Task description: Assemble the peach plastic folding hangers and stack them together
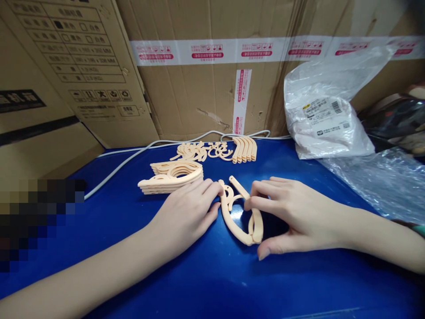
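Note:
A pale peach folding clothes hanger (pixel 234 224) lies on the blue table between my hands, its two arms bent into a loop and a curved hook inside. My left hand (pixel 189 206) is closed, with fingertips and thumb at the upper end of the left arm. Curled over the other arm are the fingers of my right hand (pixel 299 215), while its thumb sits lower, near the joint. Just behind my left hand is a stack of folded hangers (pixel 169 175). Farther back lie a pile of loose hooks (pixel 192 151) and a row of curved hanger arms (pixel 245 149).
Cardboard boxes (pixel 206 93) stand along the back and left of the blue table (pixel 212 288). A white cable (pixel 121 166) runs across the rear. At right are a white plastic parcel bag (pixel 327 113) and clear plastic wrap (pixel 381 181). The left edge is blurred out.

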`<state>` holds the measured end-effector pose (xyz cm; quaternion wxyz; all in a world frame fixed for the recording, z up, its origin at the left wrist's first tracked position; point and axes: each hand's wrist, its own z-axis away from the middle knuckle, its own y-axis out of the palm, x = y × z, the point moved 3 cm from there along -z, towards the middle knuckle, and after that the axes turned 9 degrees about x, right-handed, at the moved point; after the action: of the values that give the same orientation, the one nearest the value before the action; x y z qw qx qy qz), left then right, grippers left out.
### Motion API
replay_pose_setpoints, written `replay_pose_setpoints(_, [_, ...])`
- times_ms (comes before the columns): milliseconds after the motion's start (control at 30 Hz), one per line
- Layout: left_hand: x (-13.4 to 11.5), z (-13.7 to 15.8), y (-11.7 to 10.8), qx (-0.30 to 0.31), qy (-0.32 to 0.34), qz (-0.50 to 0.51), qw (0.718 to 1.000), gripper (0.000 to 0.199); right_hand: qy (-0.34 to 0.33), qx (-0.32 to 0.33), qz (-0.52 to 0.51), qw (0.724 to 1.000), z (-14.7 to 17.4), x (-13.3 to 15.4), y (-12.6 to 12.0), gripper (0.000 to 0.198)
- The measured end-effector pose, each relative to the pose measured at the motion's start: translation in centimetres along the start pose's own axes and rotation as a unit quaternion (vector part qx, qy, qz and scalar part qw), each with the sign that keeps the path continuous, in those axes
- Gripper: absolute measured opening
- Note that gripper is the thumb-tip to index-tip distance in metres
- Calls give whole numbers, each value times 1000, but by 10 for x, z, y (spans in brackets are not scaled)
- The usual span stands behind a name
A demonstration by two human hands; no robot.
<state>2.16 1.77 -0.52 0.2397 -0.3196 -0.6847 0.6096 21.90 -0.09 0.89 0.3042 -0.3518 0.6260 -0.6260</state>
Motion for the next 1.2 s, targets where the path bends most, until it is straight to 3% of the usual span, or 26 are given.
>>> replay_pose_setpoints(233, [-2, 2, 0, -13, -32, 92, 995, 12, -25, 24, -5, 999, -3, 13, 7, 31])
replay_pose_setpoints(600, [-2, 2, 2, -29, -45, 167, 985, 13, -59, -9, 38, 998, -5, 23, 12, 25])
replay_pose_setpoints(800, [0, 1, -2, -31, 10, 136, 990, 20, 0, -52, 61, 997, -3, 5, 6, 24])
replay_pose_setpoints(933, [2, 0, -5, -37, 54, 103, 993, 19, 38, -44, 64, 996, -2, -8, 7, 28])
replay_pose_setpoints(1200, [4, -1, -8, -58, 118, -41, 990, 16, 8, -4, 32, 999, -4, -4, 7, 22])
